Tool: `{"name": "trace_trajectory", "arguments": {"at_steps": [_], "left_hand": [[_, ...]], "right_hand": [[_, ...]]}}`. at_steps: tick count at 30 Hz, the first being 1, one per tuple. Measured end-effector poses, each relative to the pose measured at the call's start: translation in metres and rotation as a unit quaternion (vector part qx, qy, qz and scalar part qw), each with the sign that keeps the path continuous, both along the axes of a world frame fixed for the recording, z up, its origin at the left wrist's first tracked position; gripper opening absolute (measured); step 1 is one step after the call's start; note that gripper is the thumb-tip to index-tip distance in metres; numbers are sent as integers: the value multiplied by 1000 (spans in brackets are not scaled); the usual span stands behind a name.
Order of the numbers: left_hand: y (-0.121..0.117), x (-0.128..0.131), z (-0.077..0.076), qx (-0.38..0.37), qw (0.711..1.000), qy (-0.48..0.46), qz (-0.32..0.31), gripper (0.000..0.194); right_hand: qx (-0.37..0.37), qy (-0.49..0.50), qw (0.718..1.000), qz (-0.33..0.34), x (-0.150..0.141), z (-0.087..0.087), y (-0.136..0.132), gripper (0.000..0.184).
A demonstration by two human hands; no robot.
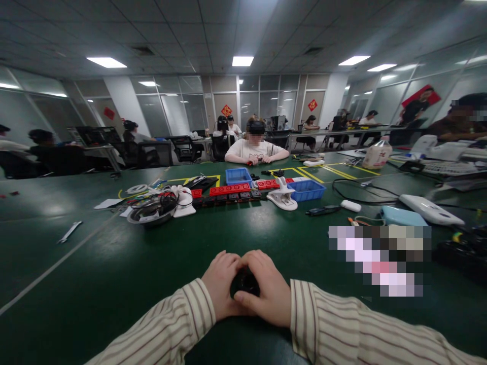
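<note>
Low over the near middle of the green table, both my hands are wrapped around a small, round black object (244, 282). My left hand (220, 282) curves around its left side. From the right, my right hand (269, 290) closes over it, with the thumb across its front. Fingertips of the two hands meet above it. Much of the object is covered by the fingers, and its exact kind cannot be made out.
Across the table (198, 243) lie red power strips (229, 189), blue bins (309, 190), a white clamp base (282, 195) and a metal bowl (152, 215) with cables. A wrench (70, 232) lies left. Another person (255, 147) sits opposite; a power bank (431, 209) is right.
</note>
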State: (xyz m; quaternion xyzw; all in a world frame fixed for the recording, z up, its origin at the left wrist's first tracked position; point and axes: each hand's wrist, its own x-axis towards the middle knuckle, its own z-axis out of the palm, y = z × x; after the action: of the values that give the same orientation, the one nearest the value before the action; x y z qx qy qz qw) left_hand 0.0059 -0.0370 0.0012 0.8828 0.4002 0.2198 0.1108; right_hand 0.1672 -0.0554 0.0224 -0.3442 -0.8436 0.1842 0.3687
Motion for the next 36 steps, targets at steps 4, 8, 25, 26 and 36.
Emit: {"name": "trace_trajectory", "arguments": {"at_steps": [4,8,25,26,36], "left_hand": [[1,-1,0,-15,1000,9,-3,42],[4,-3,2,-43,999,-16,-27,35],[4,-6,0,-37,997,-37,-59,70],[2,-6,0,-22,998,-41,-45,75],[2,-2,1,-19,1000,-8,-20,34]], "right_hand": [[-25,-55,997,-46,-2,-3,0,32],[-26,-60,997,-29,-1,-4,2,19],[57,29,993,102,0,2,-1,25],[53,31,995,78,0,2,-2,28],[-11,-67,997,-22,-2,-5,2,18]]}}
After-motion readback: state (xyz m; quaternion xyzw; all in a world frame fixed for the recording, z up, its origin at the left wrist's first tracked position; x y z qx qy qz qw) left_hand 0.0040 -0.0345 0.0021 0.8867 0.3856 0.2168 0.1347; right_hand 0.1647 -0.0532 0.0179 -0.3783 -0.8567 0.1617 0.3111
